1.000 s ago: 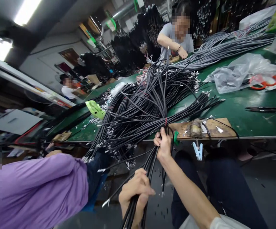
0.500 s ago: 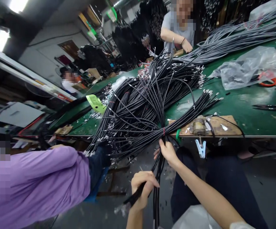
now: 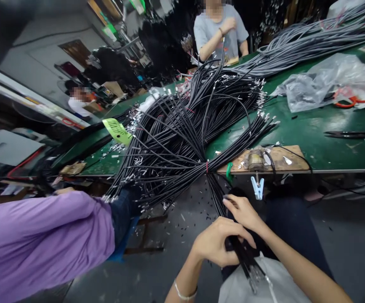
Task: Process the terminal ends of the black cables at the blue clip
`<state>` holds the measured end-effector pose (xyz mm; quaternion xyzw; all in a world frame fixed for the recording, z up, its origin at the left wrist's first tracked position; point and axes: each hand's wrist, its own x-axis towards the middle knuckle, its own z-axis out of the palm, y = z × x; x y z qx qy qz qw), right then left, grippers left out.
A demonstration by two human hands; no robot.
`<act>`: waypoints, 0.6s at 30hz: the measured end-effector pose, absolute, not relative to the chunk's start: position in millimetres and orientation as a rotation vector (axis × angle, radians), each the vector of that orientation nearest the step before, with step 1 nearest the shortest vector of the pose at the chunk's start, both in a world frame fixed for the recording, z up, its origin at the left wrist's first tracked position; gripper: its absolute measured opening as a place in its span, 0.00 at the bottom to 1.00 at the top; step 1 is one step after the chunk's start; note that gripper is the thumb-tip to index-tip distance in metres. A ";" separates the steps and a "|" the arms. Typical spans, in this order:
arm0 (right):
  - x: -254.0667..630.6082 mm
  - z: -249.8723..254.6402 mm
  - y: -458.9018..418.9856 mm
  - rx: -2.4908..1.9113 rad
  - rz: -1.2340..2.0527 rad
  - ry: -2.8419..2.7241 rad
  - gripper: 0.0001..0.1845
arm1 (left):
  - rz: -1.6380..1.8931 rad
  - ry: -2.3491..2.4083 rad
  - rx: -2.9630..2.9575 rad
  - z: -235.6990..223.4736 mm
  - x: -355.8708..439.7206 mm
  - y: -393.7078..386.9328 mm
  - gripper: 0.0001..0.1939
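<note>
A bundle of black cables (image 3: 215,191) hangs over the table's front edge toward my lap, tied with a red band (image 3: 207,167). Above the band, the cables fan out with silvery tips. My left hand (image 3: 217,242) curls round the lower part of the bundle, thumb and fingers about it. Below that hand, the cable ends (image 3: 252,273) lie over my lap. My right hand (image 3: 241,212) is just beyond it, at the bundle's right side. Its fingers are loosely stretched, the tips against or very near the cables; actual contact is hard to make out.
A large heap of black cables (image 3: 176,126) covers the green table (image 3: 311,151). A wooden board (image 3: 289,159) with a clamp and a blue clip (image 3: 257,188) sits at the edge. Pliers (image 3: 353,134), orange scissors (image 3: 355,100) and a plastic bag (image 3: 318,82) lie right. A purple-sleeved co-worker (image 3: 53,240) is close left.
My right hand has left the spot below the red band and moved down toward me. My left hand has shifted right, bringing the lower cables over my lap. The co-worker opposite has raised an arm.
</note>
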<state>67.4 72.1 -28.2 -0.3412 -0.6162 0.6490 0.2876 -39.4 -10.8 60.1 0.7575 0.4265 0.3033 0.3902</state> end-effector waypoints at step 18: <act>157.0 -3.3 51.8 -0.832 1.371 -1.691 0.08 | 1.248 1.827 1.690 22.9 7.7 -17.9 0.04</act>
